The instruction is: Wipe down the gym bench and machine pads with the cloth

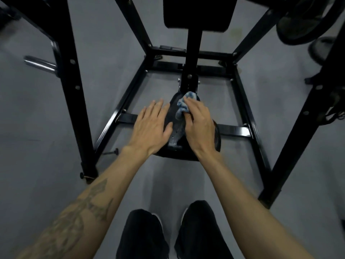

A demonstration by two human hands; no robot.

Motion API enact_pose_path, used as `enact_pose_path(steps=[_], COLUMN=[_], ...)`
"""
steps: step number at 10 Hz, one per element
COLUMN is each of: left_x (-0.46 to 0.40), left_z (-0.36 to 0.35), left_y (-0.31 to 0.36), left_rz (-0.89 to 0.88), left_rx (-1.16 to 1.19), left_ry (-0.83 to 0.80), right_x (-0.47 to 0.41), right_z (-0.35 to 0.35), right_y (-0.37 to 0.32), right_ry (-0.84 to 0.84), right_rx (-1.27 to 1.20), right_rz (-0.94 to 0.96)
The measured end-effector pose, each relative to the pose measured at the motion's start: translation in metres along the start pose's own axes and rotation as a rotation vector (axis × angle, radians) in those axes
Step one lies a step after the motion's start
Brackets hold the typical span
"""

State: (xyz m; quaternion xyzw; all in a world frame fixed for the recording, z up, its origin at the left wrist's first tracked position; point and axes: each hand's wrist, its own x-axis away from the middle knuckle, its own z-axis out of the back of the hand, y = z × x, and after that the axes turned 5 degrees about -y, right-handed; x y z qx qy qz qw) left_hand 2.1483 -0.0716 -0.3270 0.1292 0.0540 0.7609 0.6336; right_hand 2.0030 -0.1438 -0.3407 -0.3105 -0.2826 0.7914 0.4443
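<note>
Two black shoes (pixel 168 234) at bottom edge on the grey floor (pixel 37 118), two bare forearms reaching forward above them, the left one tattooed. Left hand (pixel 151 126) lies flat, fingers straight and spread, palm down on the left side of the one black seat pad (pixel 177 152); right hand (pixel 199 124) just beside it, curled round and gripping the one blue cloth (pixel 183 104), pressing it on the pad's far end. One black back pad (pixel 197 14) stands beyond, inside the black frame (pixel 130 90).
</note>
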Motion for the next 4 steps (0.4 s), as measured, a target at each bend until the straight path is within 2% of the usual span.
enact_pose_path(steps=[1,2,3,4], left_x=[-0.008,-0.014,-0.015,-0.014], left_z=[-0.046,-0.076,-0.082,-0.068], left_y=[-0.011,-0.021,-0.024,-0.022], left_rz=[0.005,0.014,0.007,0.0], left_rx=[0.009,0.022,0.034,0.024], left_ry=[-0.041,-0.075,-0.063,-0.04], right_x=[0.017,0.031,0.038,0.033], right_z=[-0.034,-0.055,-0.058,-0.051], right_y=[0.043,0.072,0.077,0.067], right_ry=[-0.052,-0.194,-0.287,-0.304], right_rx=[0.07,0.132,0.168,0.17], right_rz=[-0.009,-0.076,-0.074,-0.059])
